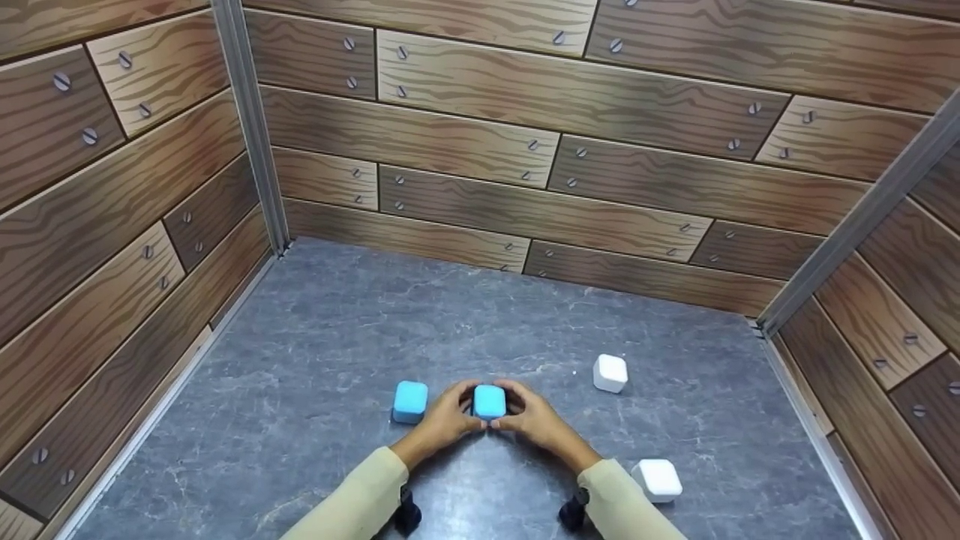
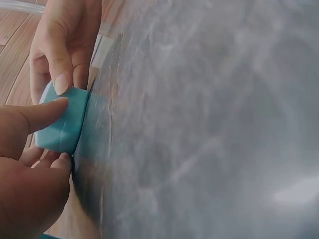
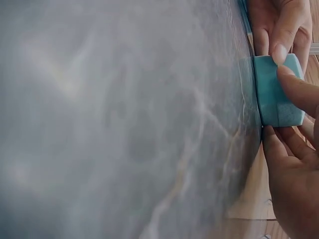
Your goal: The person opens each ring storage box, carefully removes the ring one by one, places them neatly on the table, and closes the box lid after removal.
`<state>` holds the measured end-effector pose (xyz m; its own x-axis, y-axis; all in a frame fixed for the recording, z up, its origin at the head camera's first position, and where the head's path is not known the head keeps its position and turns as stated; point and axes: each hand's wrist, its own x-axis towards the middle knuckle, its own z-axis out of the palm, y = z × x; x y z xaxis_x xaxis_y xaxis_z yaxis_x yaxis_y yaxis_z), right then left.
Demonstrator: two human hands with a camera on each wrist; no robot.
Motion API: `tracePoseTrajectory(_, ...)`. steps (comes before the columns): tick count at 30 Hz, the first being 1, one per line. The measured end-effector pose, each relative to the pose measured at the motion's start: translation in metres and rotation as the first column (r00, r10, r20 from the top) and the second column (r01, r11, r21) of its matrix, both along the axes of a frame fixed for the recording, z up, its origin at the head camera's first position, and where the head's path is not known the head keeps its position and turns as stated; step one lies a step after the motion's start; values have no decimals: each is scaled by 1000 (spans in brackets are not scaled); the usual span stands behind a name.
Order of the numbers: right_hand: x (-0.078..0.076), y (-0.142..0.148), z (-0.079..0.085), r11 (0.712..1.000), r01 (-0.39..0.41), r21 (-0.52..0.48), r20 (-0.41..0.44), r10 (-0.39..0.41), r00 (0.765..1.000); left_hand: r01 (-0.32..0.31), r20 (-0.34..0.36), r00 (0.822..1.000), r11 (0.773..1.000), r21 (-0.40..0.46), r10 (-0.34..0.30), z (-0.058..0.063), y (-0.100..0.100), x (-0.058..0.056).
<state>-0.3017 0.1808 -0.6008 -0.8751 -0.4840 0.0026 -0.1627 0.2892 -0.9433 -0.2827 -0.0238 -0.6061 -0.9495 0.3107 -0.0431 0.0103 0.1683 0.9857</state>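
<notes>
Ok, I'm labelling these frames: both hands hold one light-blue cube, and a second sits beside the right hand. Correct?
Not quite: the head view shows the second light-blue cube beside the left hand, not the right hand. Both do hold one light-blue cube.

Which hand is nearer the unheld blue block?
Left. The left hand is just right of the unheld blue block; the right hand is farther right, on the other side of the held blue block.

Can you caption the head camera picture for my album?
Left hand and right hand hold one blue block; a second blue block and two white blocks sit nearby.
</notes>
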Motion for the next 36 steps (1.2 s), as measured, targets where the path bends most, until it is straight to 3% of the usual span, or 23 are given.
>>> tracePoseTrajectory(9,1,-1,-1,1000,27,-1,-41,-27,999,-27,-25,999,999,-28,26,-2,1,0)
tracePoseTrajectory(15,9,-4,14,1000,25,13,-51,-25,998,-49,-62,997,998,-28,47,-4,2,0)
tracePoseTrajectory(22,1,0,-4,999,42,3,-57,-42,997,-36,-62,998,997,-61,32,-2,2,-1)
tracePoseTrajectory(36,-3,4,-4,992,80,98,-64,-74,995,-37,-93,995,997,-66,30,-5,1,0)
